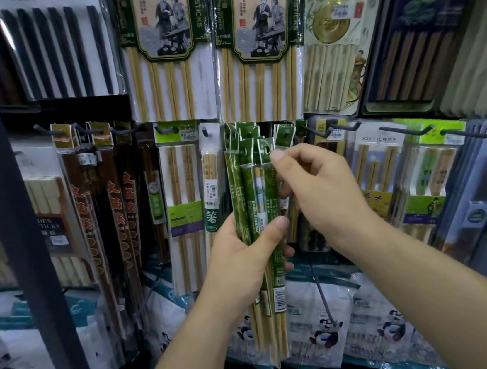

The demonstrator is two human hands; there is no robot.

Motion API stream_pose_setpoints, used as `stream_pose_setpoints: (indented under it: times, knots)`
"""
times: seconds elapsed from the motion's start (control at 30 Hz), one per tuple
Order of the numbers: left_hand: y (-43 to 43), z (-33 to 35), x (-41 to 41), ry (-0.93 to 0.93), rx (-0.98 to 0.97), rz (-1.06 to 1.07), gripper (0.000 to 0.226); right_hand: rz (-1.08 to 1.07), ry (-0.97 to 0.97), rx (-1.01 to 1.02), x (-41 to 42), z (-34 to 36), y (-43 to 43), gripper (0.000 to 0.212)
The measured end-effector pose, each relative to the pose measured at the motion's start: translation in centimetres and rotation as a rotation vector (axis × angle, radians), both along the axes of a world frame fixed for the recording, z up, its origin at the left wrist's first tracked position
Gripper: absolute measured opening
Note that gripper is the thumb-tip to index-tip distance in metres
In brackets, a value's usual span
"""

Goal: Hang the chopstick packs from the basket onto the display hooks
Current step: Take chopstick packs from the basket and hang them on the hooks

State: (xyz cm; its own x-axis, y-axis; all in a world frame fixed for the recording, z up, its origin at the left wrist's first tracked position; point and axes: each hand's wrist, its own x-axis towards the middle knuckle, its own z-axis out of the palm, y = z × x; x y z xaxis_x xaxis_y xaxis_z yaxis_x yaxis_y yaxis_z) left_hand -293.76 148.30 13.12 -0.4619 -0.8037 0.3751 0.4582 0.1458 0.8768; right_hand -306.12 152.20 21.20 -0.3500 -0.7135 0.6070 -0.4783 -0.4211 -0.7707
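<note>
A bundle of several green chopstick packs [255, 201] stands upright in front of the display wall. My left hand [244, 251] grips the bundle around its middle, thumb across the front. My right hand [317, 193] pinches the top header of the frontmost pack [265, 151] between thumb and forefinger. Just behind and right of that header, a green pack [285, 134] hangs on a dark display hook [286, 133]. The basket is out of view.
Dark hooks [407, 130] stick out toward me across the row, loaded with other chopstick packs. Large packs [164, 50] hang above. Panda-printed bags [324, 327] lie below. A dark shelf post [9, 213] stands at left.
</note>
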Motion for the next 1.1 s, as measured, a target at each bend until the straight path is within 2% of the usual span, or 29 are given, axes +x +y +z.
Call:
stream_pose_setpoints:
  times: [0.07, 0.17, 0.33, 0.57, 0.73, 0.87, 0.97, 1.1]
  knots:
    - [0.0, 0.0, -0.1, 0.034, 0.017, -0.026, 0.041, 0.009, 0.013, 0.003, 0.1, 0.2, 0.1, 0.015]
    - [-0.1, -0.1, -0.1, 0.063, 0.053, -0.016, 0.039, 0.004, -0.090, 0.012, -0.2, 0.8, 0.1, 0.018]
    - [-0.8, -0.6, 0.1, -0.038, -0.017, 0.126, 0.042, -0.080, -0.198, -0.019, -1.0, 2.0, -0.4, 0.024]
    - [-1.5, -0.8, 0.7, -0.026, -0.002, 0.094, 0.027, -0.131, -0.211, 0.004, -1.0, 2.0, -1.3, 0.027]
    - [-1.7, -1.0, 0.8, -0.026, 0.001, 0.073, 0.034, -0.161, -0.200, -0.004, -1.0, 1.9, -1.7, 0.027]
    - [-1.6, -0.9, 0.9, -0.028, -0.001, 0.058, 0.025, -0.187, -0.195, -0.012, -0.9, 1.8, -1.8, 0.028]
    - [-1.5, -0.9, 0.9, -0.032, 0.000, 0.055, 0.028, -0.198, -0.188, -0.013, -1.1, 1.6, -2.1, 0.028]
    - [-1.3, -0.8, 0.9, -0.038, 0.015, 0.044, 0.033, -0.261, -0.134, -0.013, -1.5, 1.0, -2.5, 0.036]
